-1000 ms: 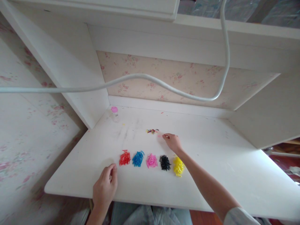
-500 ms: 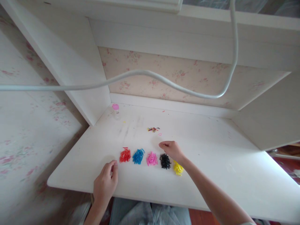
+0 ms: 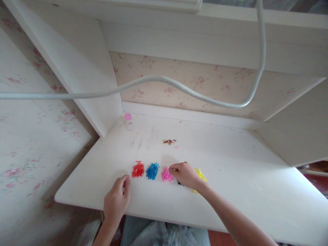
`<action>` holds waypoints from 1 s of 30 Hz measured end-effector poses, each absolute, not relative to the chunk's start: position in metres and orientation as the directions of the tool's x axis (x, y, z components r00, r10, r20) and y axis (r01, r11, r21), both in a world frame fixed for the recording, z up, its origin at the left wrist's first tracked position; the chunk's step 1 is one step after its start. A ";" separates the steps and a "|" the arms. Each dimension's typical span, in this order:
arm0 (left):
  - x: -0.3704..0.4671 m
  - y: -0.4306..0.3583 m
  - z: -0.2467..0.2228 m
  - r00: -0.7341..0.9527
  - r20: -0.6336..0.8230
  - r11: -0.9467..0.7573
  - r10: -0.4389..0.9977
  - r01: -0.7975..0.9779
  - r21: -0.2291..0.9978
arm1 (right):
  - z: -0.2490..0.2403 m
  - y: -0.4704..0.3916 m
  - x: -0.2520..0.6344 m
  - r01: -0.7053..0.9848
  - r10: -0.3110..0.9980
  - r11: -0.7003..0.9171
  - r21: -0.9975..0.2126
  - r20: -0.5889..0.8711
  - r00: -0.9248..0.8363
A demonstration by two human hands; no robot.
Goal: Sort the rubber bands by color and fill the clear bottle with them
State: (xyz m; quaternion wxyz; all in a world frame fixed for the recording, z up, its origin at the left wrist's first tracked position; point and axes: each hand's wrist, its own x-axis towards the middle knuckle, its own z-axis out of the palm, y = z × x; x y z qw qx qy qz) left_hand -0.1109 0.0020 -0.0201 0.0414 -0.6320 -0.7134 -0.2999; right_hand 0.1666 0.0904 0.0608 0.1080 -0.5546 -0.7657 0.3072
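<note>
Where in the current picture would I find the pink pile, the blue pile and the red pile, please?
Pink pile (image 3: pixel 166 176): head view, on its uncovered middle.
Blue pile (image 3: pixel 152 171): head view, on its middle.
Red pile (image 3: pixel 138 170): head view, on its middle.

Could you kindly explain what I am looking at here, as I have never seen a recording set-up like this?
There is no machine here: a person works with two bare hands, and every picture comes from one camera worn on the head, looking forward and down. On the white desk lies a row of small piles: red, blue, pink, black and yellow, the last two partly hidden by the right hand and arm. Behind them are a small multicoloured cluster and a pink-topped clear container. The right hand's fingertips are at the pink pile; the left hand is beside the red one. I cannot tell whether either holds anything.
</note>
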 end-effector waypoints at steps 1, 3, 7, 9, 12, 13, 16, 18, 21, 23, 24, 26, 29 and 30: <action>-0.111 0.002 -0.020 -0.199 0.438 0.022 0.877 0.926 0.377 | 0.061 0.089 0.165 0.814 0.916 0.211 -0.541 -0.181 -0.358; -0.111 0.002 -0.021 -0.206 0.434 0.020 0.877 0.919 0.395 | 0.060 0.087 0.164 0.858 0.919 0.237 -0.455 -0.182 -0.351; -0.113 0.004 -0.016 -0.245 0.405 0.015 0.881 0.870 0.493 | 0.061 0.084 0.169 0.877 0.929 0.269 -0.399 -0.133 -0.346; -0.112 0.008 -0.008 -0.252 0.394 -0.003 0.884 0.839 0.544 | 0.062 0.080 0.176 0.867 0.945 0.252 -0.430 -0.082 -0.316; -0.098 0.019 0.011 -0.181 0.380 -0.093 0.907 0.794 0.600 | 0.059 0.071 0.192 0.816 0.989 0.116 -0.566 -0.014 -0.150; -0.090 0.025 0.019 -0.132 0.371 -0.136 0.919 0.777 0.615 | 0.055 0.067 0.199 0.773 0.998 0.043 -0.633 -0.005 -0.060; -0.058 0.049 0.036 0.053 0.317 -0.252 0.947 0.734 0.630 | 0.039 0.053 0.225 0.571 0.972 -0.156 -0.806 -0.021 0.236; -0.033 0.069 0.042 0.177 0.243 -0.289 0.954 0.762 0.580 | 0.025 0.042 0.246 0.458 0.921 -0.225 -0.860 -0.033 0.389; 0.001 0.103 0.042 0.266 0.114 -0.288 0.957 0.832 0.473 | 0.003 0.021 0.277 0.383 0.844 -0.292 -0.876 -0.048 0.534; 0.020 0.123 0.038 0.277 0.056 -0.274 0.959 0.866 0.418 | -0.009 0.006 0.293 0.373 0.808 -0.339 -0.864 -0.065 0.585; 0.028 0.132 0.036 0.276 0.049 -0.272 0.960 0.872 0.407 | -0.014 -0.001 0.299 0.374 0.798 -0.363 -0.853 -0.077 0.598; 0.042 0.148 0.031 0.272 0.043 -0.266 0.961 0.881 0.391 | -0.019 -0.010 0.305 0.381 0.789 -0.395 -0.836 -0.096 0.607; 0.058 0.164 0.023 0.258 0.040 -0.254 0.965 0.893 0.371 | -0.019 -0.012 0.304 0.407 0.812 -0.400 -0.821 -0.112 0.572; 0.063 0.167 0.021 0.253 0.041 -0.250 0.967 0.896 0.367 | -0.017 -0.010 0.302 0.418 0.822 -0.395 -0.818 -0.112 0.558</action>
